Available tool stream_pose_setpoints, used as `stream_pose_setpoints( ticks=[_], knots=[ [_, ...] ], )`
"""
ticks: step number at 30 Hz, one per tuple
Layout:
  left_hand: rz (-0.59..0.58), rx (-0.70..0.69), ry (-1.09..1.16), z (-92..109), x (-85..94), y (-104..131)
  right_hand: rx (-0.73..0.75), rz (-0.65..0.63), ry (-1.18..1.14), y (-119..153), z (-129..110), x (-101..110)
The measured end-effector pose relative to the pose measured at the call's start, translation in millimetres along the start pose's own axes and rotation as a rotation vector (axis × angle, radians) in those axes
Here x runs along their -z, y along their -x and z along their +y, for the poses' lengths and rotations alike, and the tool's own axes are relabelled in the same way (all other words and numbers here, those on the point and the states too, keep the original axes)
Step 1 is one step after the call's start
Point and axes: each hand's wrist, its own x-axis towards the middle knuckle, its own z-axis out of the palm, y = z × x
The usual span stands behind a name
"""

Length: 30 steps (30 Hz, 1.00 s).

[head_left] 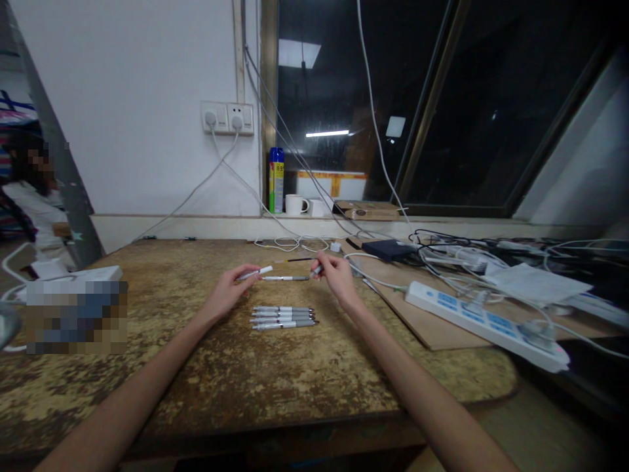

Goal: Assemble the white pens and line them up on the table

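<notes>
Left hand point(230, 290) is pinching a slim white-and-grey plastic tube point(265, 269) between thumb and fingers, no gap showing, the white end pointing rightward. Right hand point(339, 276) is curling its fingers closed around a small grey piece point(317, 269) (mostly hidden, can't tell what part). Between the hands, a slim white-and-grey pen point(285, 278) is lying crosswise on the worn yellow-and-brown wooden table point(221, 380); can't tell if either hand is touching it. Just beyond, a thin dark rod with a yellowish end point(299, 259) is lying flat. Nearer the person, several white-and-grey pens point(282, 318) are lying side by side in a tight row, count unclear. At right, a long white power strip with blue sockets point(457, 308) is resting partly on a flat tan board point(432, 333). On the sill, a blue-capped spray can point(276, 180) is standing beside a white handled mug point(295, 204). Thin white cables point(295, 244) are looping along the table's far edge.
</notes>
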Motion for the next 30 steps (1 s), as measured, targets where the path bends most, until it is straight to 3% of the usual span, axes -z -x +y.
stream_pose_setpoints(
  ticks=[18, 30],
  knots=[
    [-0.039, -0.009, 0.053, 5.1, -2.7, -0.3, -0.043, 0.029, 0.028, 1.0, -0.9, 1.6],
    [-0.03, -0.002, 0.052, 5.3, -1.8, 0.3, -0.036, -0.038, 0.049, 1.0, 3.8, 0.9]
  ],
)
